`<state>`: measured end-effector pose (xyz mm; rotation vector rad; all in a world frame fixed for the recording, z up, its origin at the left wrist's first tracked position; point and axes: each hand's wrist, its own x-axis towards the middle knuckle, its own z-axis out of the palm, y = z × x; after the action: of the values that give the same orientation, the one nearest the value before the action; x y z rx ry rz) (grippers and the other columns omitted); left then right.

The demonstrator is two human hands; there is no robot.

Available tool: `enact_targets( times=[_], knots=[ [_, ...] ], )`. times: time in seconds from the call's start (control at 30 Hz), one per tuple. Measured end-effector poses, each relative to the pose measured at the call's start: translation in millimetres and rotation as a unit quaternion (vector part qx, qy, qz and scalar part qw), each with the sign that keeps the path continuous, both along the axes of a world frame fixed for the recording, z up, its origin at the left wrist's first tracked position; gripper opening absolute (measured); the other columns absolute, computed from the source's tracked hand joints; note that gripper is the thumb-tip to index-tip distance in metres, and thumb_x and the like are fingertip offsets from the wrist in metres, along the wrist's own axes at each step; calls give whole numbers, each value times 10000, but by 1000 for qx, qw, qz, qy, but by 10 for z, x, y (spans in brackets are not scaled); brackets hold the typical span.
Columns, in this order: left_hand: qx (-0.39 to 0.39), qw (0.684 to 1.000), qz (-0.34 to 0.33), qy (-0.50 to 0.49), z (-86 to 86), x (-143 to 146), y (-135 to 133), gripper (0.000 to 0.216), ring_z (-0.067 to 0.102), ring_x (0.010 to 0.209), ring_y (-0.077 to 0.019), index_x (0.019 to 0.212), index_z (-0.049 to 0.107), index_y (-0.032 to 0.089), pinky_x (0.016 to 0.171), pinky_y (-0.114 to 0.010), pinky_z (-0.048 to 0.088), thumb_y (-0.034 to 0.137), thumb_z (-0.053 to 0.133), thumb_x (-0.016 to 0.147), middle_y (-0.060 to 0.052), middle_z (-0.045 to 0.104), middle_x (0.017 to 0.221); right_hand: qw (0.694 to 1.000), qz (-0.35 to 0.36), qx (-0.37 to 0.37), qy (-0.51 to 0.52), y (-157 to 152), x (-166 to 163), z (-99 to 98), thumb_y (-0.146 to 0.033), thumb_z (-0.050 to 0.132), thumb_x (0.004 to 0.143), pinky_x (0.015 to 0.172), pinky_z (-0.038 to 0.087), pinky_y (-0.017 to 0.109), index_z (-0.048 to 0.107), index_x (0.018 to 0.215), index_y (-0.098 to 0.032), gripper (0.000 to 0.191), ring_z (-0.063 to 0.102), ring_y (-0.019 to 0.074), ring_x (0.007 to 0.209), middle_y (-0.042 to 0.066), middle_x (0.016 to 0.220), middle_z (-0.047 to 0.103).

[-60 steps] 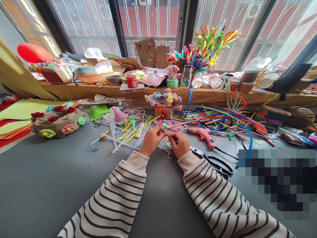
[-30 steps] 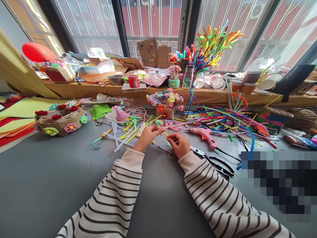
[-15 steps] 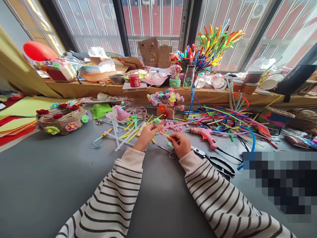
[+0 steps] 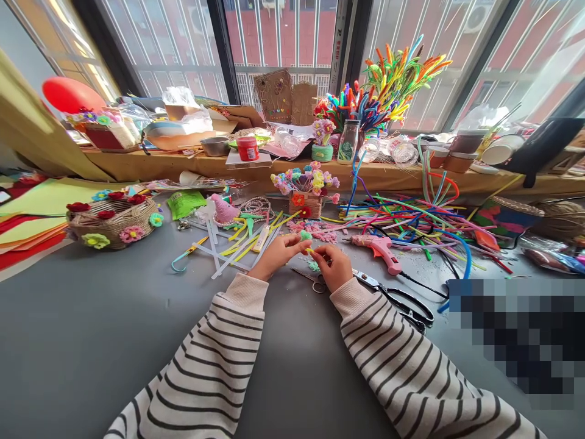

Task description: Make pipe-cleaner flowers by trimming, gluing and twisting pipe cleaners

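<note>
My left hand (image 4: 280,253) pinches a small mint-green pipe-cleaner flower (image 4: 306,235) at its fingertips. Close beside it, my right hand (image 4: 334,267) grips a short yellow pipe cleaner (image 4: 310,250); its tip meets the left fingers under the flower, but whether the two are joined I cannot tell. Below the hands lie small scissors (image 4: 315,283) and another mint-green piece (image 4: 313,266). Pink pipe-cleaner pieces (image 4: 326,233) are scattered just behind. Large black-handled scissors (image 4: 409,305) rest by my right wrist.
A pink glue gun (image 4: 381,251) with a black cord lies to the right, before a heap of coloured pipe cleaners (image 4: 411,213). Behind the hands stands a small flower basket (image 4: 305,206). White glue sticks (image 4: 231,259) and a twine-wrapped basket (image 4: 123,218) are on the left.
My left hand has moved slightly right, bringing the mint-green flower up to the yellow pipe cleaner. My right hand has stayed almost still.
</note>
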<state>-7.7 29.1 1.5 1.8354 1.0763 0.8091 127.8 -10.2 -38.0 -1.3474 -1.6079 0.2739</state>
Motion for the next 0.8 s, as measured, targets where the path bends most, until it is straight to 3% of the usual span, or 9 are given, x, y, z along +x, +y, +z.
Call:
enact_targets(
  times=[0.13, 0.3, 0.5, 0.67, 0.8],
  knots=[
    [-8, 1000, 16, -26, 13, 2, 2, 284, 471, 618, -107, 614, 576, 127, 551, -198, 343, 407, 549, 574, -9, 569, 642, 1000, -6, -5, -7, 9, -2, -10, -294, 447, 732, 532, 390, 226, 555, 660, -167, 181, 479, 110, 524, 13, 619, 550],
    [-1, 996, 77, -40, 0, -24, 32, 314, 460, 561, -100, 650, 580, 128, 523, -203, 343, 430, 499, 616, 0, 571, 598, 1000, -19, -10, -13, -4, 0, 2, -291, 441, 733, 536, 389, 228, 560, 653, -175, 184, 474, 108, 521, 9, 616, 544],
    [8, 1000, -5, -2, -44, -9, 39, 268, 495, 668, -121, 608, 582, 137, 619, -206, 364, 401, 547, 579, 0, 578, 672, 1000, -15, -5, -12, -11, -7, 8, -297, 445, 731, 529, 392, 226, 570, 667, -177, 185, 475, 106, 513, 11, 630, 540],
    [-4, 1000, 4, -12, -49, 0, 46, 254, 513, 708, -142, 620, 582, 125, 676, -231, 368, 374, 557, 576, -22, 589, 679, 999, -19, -6, -26, 0, -1, 1, -281, 436, 743, 529, 389, 212, 567, 676, -164, 188, 479, 100, 517, 15, 636, 539],
    [-4, 997, 64, -38, -31, -12, 48, 287, 522, 692, -144, 665, 581, 113, 694, -253, 370, 388, 525, 606, -41, 601, 673, 994, -43, 5, -97, -58, 80, 22, -303, 429, 751, 512, 378, 214, 576, 693, -170, 206, 470, 103, 512, 17, 642, 530]
  ],
)
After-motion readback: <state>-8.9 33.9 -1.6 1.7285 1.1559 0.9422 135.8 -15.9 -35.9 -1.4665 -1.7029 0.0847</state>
